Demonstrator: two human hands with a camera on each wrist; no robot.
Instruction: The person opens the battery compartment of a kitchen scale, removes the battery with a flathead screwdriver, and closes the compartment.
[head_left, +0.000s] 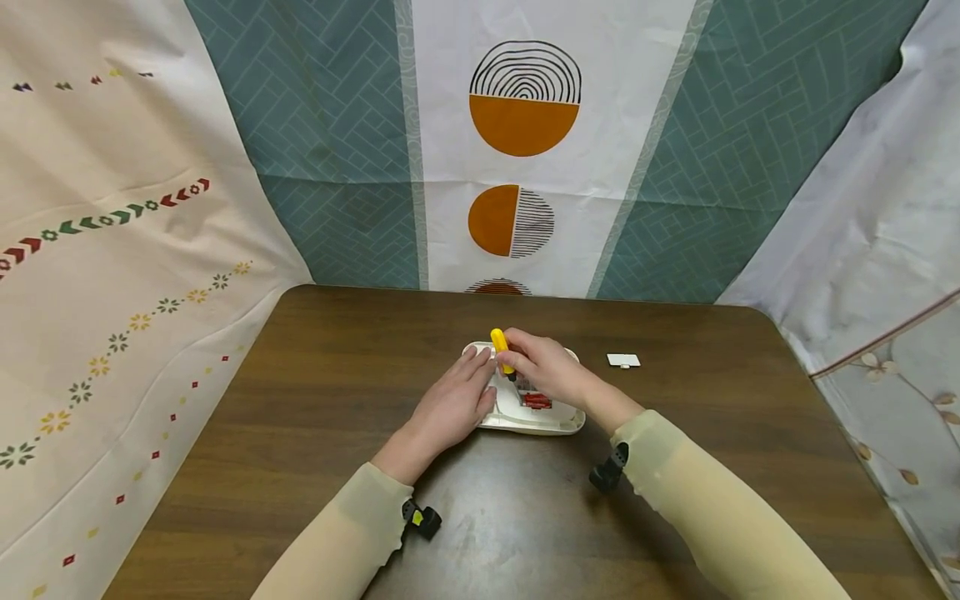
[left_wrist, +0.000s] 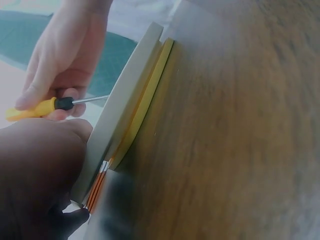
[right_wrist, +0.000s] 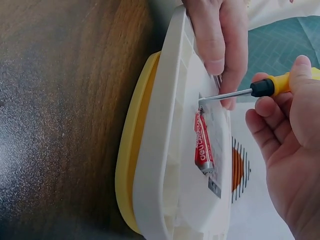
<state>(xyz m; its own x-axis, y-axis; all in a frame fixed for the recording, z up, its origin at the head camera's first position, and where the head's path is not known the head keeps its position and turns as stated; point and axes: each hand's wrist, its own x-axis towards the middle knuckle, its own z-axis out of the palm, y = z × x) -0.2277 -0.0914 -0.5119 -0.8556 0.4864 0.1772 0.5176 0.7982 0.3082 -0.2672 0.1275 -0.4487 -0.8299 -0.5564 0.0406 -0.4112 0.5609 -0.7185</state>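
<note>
A white plastic device with a yellow part beneath lies on the table, its battery compartment facing up. A red battery sits in that compartment, clearest in the right wrist view. My right hand grips a screwdriver by its yellow handle. Its metal shaft reaches into the compartment, with the tip at one end of the battery. My left hand rests on the device's left side, fingers extended across its top. The exact contact at the screwdriver tip is too small to tell.
A small white cover with a tab lies on the brown wooden table, right of the device. Patterned cloths hang behind the table and at both sides. A black wrist camera is strapped to the right sleeve.
</note>
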